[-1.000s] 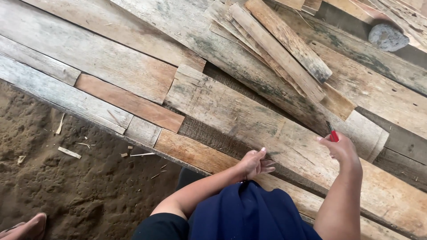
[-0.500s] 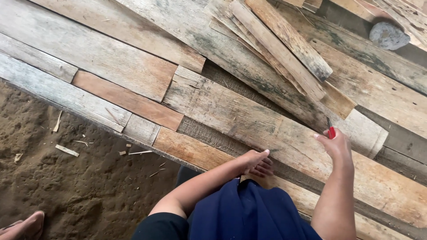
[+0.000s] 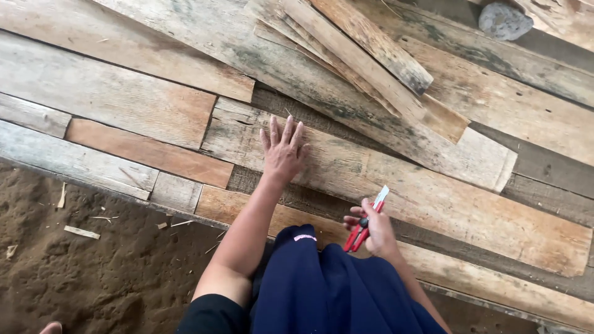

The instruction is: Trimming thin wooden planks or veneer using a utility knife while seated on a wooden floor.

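Seen from a camera on the person's head, looking straight down, two bare arms reach out over a floor of rough, weathered planks laid side by side at a slant. The left hand (image 3: 283, 153) lies flat, palm down and fingers spread, on a wide pale plank (image 3: 396, 192) that runs from the middle of the picture toward the lower right; its grip is open and holds nothing. The right hand (image 3: 375, 234), nearer the body and just right of centre, has its grip closed around a pair of red-handled pliers (image 3: 366, 222), whose light metal tip points up and to the right over the edge of that same wide plank. A navy blue cloth (image 3: 328, 291) covers the person's lap between the two arms. Above the left hand, several narrow slats (image 3: 365, 46) lie stacked across the broader boards, tilted toward the upper left. A short reddish-brown board (image 3: 148, 154) sits to the left of the wide plank. A grey stone (image 3: 504, 20) rests near the top right corner. At the lower left, dark sandy ground (image 3: 93, 272) borders the planks, strewn with small wood chips (image 3: 81, 232).
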